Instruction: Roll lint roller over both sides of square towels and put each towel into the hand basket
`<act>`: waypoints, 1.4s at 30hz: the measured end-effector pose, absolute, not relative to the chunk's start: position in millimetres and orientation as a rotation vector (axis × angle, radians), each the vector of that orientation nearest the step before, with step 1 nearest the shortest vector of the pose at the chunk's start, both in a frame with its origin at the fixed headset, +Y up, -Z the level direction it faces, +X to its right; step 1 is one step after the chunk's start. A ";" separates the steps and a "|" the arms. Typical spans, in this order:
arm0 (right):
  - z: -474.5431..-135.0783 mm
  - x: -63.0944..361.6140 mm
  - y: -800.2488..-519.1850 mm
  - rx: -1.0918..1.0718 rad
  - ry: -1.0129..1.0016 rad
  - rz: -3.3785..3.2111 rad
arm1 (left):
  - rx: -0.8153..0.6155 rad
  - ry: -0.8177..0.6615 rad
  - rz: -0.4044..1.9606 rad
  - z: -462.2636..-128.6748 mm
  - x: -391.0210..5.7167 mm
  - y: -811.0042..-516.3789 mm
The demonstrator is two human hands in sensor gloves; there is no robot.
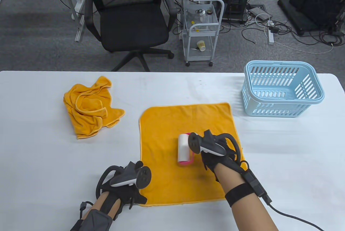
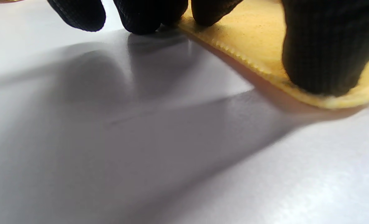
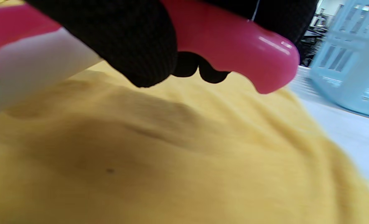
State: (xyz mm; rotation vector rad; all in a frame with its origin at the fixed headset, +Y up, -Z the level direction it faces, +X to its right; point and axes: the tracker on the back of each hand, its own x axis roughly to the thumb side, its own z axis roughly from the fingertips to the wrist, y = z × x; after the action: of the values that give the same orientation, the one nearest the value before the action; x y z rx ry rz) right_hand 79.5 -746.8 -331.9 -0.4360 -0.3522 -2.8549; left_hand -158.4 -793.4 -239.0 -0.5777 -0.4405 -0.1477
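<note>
The spread yellow towel (image 1: 186, 144) lies flat at the centre of the white tabletop (image 1: 40, 160); the right hand (image 1: 213, 155) grasps the pink handle of the lint roller (image 1: 184, 148), whose white drum rests on the cloth just right of the frame's middle; the left hand (image 1: 126, 187), fingers fairly straight, presses the towel's lower left corner to the tabletop, pinning it. A second towel (image 1: 89, 106) sits crumpled at the left; the blue hand basket (image 1: 283, 89) stands at the upper right, nothing visible in it. The towel looks soft, light and limp, likely to bunch under the sticky drum; best pinched at a hemmed corner or edge; the roller seems light and rigid, held by its handle.
</note>
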 end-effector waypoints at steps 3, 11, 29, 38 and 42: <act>-329.1 58.6 -758.0 -0.482 -0.327 -2.835 | -0.579 -0.442 -0.144 -239.1 -158.8 -793.5; -344.2 121.7 -750.3 -0.199 -0.309 -2.646 | -0.578 -0.441 -0.148 -238.8 -158.4 -793.4; -361.2 122.6 -734.4 -0.082 -0.300 -2.963 | -0.576 -0.441 -0.151 -238.5 -158.2 -793.0; -358.5 62.3 -762.0 -0.308 -0.232 -2.851 | -0.577 -0.439 -0.147 -238.3 -158.6 -793.1; -362.9 91.0 -759.6 -0.212 -0.243 -2.813 | -0.576 -0.438 -0.147 -238.2 -158.7 -793.1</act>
State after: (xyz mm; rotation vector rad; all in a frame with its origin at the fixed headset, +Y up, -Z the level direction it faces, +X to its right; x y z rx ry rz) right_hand 91.0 -759.6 -362.9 -0.2116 -0.2435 -2.8129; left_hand -158.7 -793.1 -238.2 -0.5764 -0.4381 -0.1473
